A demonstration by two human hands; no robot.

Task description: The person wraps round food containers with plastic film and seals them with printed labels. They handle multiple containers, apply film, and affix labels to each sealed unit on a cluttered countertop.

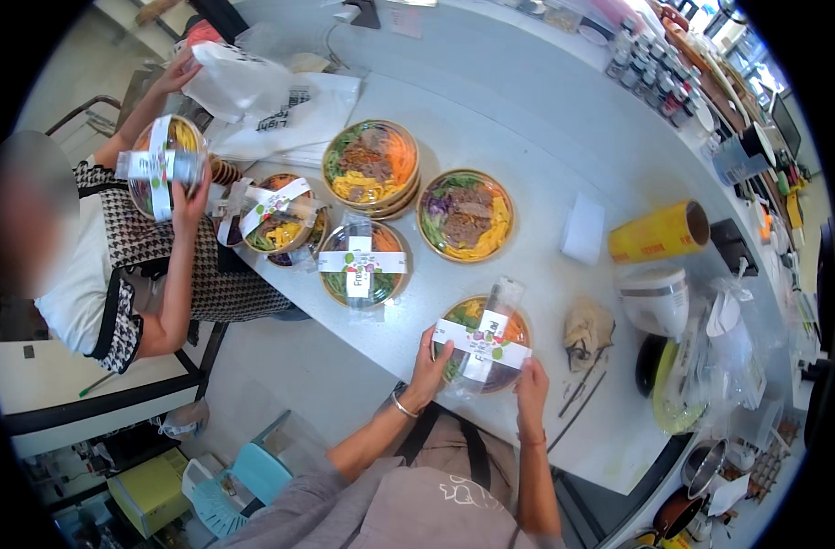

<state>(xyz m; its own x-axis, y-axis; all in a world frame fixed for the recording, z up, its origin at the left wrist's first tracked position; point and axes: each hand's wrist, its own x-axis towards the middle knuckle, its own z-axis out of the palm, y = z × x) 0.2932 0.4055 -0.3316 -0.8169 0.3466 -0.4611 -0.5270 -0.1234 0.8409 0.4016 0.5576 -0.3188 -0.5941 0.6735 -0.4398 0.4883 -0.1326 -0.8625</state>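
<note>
A round salad bowl (469, 381) with a clear lid stands near the table edge before me, two printed paper bands (482, 341) crossed over its top. My left hand (427, 370) grips its left side, thumb on the band's end. At the right rim, the fingers of my right hand (531, 384) pinch the other end of the same band. A clear plastic sleeve (505, 295) juts out past the far rim. Beyond it sits a lidded bowl without a band (467, 216), showing meat, egg strips and greens. Another banded bowl (362, 288) is to the left.
Stacked salad bowls (370, 165) and more banded bowls (280, 213) stand farther left. A co-worker (163, 274) holds a banded bowl (163, 168) and a white plastic bag (232, 82). On the right are white paper (583, 228), a yellow roll (657, 232), a crumpled cloth (587, 333) and a white appliance (654, 302).
</note>
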